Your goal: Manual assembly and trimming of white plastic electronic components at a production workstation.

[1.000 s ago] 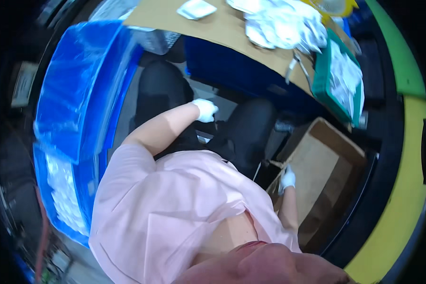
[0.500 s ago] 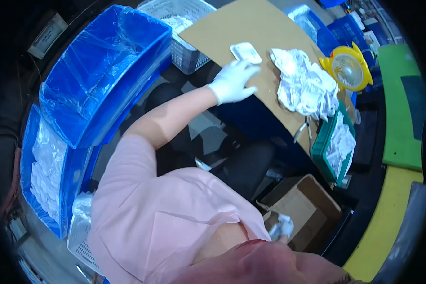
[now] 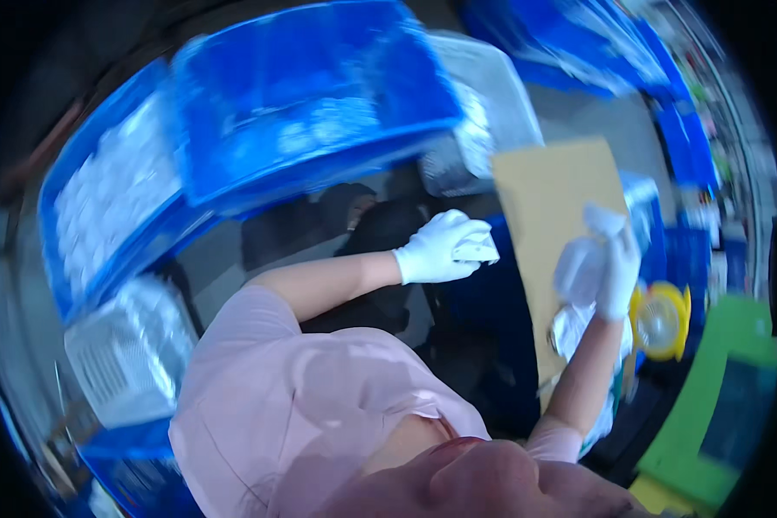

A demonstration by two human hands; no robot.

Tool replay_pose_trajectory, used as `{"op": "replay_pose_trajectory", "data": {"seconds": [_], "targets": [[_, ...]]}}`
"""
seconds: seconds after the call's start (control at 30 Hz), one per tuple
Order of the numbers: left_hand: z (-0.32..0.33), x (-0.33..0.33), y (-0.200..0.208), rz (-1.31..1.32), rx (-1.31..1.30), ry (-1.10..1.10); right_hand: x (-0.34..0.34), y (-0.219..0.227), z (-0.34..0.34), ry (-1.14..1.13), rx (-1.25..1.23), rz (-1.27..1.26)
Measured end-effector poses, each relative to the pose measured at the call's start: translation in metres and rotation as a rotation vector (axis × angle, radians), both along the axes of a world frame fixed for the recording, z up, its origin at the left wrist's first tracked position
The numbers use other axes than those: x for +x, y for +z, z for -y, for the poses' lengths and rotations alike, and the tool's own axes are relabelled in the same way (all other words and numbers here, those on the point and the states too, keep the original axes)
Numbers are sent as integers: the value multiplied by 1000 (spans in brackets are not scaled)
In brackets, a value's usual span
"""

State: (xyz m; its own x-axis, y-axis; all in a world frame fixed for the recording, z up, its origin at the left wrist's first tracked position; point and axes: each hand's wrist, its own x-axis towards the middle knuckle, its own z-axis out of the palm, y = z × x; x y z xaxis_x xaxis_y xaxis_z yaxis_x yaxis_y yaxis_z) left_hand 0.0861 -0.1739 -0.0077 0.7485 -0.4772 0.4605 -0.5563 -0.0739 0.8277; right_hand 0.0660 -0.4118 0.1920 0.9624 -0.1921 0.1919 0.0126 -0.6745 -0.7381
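My left hand point(image 3: 436, 249), in a white glove, is closed round a small white plastic part point(image 3: 479, 250) beside the near-left edge of the cardboard-topped table point(image 3: 544, 186). Over that table my gloved right hand point(image 3: 618, 276) pinches a thin white plastic piece point(image 3: 603, 221), smeared by motion. Just left of the right hand, another pale white piece point(image 3: 578, 271) shows blurred above the cardboard. The pile of white parts point(image 3: 570, 328) is partly hidden behind my right hand and forearm.
Left of the table stand a large blue lined bin point(image 3: 311, 78), a blue bin of white pieces point(image 3: 116, 190) and a white basket point(image 3: 509, 95). A yellow fan point(image 3: 660, 321) sits beyond my right hand, near a green board point(image 3: 708, 380).
The view has turned left. My left hand has taken the white part off the table and drawn it back. My right hand has come up from beside the cardboard box to above the table.
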Motion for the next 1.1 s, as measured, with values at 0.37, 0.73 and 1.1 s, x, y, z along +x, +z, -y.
{"op": "replay_pose_trajectory", "data": {"seconds": [0.37, 0.73, 1.1], "targets": [[-290, -57, 4, -572, -754, 815, 190, -129, -150, 246, 894, -738], [-358, -98, -11, -619, -2072, 32, 116, -160, -513, 685, 1150, -1065], [-418, -107, -36, -529, -1722, 168, 103, -164, -594, 1263, 875, -1049]]}}
